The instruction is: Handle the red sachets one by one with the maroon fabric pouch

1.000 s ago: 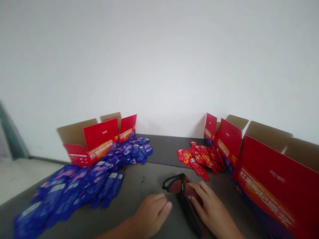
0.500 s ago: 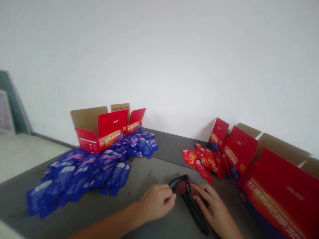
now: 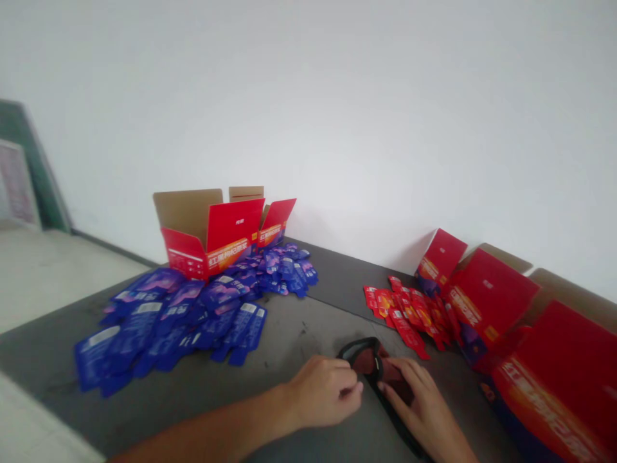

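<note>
Left hand (image 3: 324, 393) pinches the near rim of the dark red pouch (image 3: 373, 361); right hand (image 3: 418, 404) lies flat on it, fingers spread, not closed. Pouch rests on the grey table (image 3: 299, 325), just nearer than the red sachets (image 3: 403, 313), blue sachets (image 3: 193, 308) well left. Long axis runs far-left to near-right, open mouth pointing away. Risk: the pinch looks shallow, so the rim could slip free.

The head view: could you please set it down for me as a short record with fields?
surface: grey table, white wall behind
left hand: pinches the black rim of the pouch
right hand: lies flat on the pouch
pouch: dark red, lying on the table
blue packets: heaped on the left
red packets: smaller heap on the right
open box: behind the blue packets
red boxes: along the right edge
</note>
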`<state>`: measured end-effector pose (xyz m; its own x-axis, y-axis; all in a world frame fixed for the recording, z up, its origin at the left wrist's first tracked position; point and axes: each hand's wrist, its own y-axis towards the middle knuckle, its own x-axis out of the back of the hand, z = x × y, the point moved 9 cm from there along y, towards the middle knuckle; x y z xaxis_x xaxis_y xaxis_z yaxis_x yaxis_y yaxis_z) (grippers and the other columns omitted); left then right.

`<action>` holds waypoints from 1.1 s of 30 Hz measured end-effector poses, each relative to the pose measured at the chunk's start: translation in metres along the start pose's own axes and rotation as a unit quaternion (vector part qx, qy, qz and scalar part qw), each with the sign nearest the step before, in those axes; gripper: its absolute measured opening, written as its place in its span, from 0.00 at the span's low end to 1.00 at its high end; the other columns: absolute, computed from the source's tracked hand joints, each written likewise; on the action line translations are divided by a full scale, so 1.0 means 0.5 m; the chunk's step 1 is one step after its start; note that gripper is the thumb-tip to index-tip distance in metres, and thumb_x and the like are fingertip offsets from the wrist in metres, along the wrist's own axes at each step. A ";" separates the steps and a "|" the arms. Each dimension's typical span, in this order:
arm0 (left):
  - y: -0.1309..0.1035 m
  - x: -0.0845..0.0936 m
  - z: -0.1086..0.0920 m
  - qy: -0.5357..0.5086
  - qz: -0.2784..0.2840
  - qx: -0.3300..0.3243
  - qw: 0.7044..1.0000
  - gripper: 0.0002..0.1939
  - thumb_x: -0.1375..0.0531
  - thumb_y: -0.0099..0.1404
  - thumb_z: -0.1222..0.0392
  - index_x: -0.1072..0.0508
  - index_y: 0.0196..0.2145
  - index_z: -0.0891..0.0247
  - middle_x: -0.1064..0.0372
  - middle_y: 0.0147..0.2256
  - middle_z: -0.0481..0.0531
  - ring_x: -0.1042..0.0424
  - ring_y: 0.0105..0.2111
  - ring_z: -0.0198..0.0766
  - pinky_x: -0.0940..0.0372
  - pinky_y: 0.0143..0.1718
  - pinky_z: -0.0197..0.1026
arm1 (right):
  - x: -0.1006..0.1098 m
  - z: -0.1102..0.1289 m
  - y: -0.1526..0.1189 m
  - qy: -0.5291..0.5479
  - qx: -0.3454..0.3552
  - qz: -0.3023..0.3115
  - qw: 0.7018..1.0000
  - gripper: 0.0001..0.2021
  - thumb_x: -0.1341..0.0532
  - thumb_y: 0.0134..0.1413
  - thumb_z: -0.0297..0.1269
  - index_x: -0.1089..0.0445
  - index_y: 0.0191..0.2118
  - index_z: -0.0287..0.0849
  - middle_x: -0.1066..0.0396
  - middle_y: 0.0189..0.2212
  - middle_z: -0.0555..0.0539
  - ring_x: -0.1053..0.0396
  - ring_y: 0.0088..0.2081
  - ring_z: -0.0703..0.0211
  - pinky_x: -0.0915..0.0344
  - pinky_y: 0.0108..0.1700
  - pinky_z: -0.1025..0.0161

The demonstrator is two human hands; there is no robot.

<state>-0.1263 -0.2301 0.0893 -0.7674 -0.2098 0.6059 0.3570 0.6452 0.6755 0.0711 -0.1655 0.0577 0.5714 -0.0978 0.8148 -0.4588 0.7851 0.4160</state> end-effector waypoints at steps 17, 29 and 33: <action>0.014 0.024 0.030 0.006 -0.009 0.018 1.000 0.16 0.47 0.70 0.66 0.43 0.24 0.60 0.41 0.23 0.43 0.39 0.23 0.32 0.49 0.28 0.42 | 0.087 0.014 -0.005 -0.011 -0.086 -0.103 0.991 0.21 0.45 0.74 0.50 0.31 0.63 0.45 0.25 0.57 0.41 0.25 0.57 0.48 0.26 0.58 0.53; -0.001 0.000 0.047 0.002 0.017 0.005 1.000 0.20 0.49 0.77 0.59 0.41 0.24 0.60 0.41 0.23 0.43 0.37 0.22 0.30 0.47 0.28 0.39 | 0.184 0.177 -0.231 -0.112 -0.079 -0.137 0.981 0.14 0.40 0.69 0.38 0.28 0.57 0.49 0.23 0.45 0.44 0.23 0.45 0.54 0.24 0.46 0.62; -0.003 -0.007 0.051 -0.005 0.034 0.018 0.999 0.20 0.49 0.77 0.58 0.42 0.24 0.60 0.41 0.23 0.43 0.37 0.23 0.30 0.47 0.29 0.38 | 0.215 0.184 -0.289 -0.144 -0.093 -0.132 0.976 0.14 0.38 0.69 0.39 0.25 0.58 0.54 0.24 0.41 0.46 0.23 0.42 0.55 0.24 0.43 0.63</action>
<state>-0.1379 -0.2117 0.0755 -0.7477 -0.1578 0.6450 0.3884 0.6840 0.6175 0.1365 -0.3459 0.1223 0.4265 -0.4590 0.7794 -0.1744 0.8038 0.5688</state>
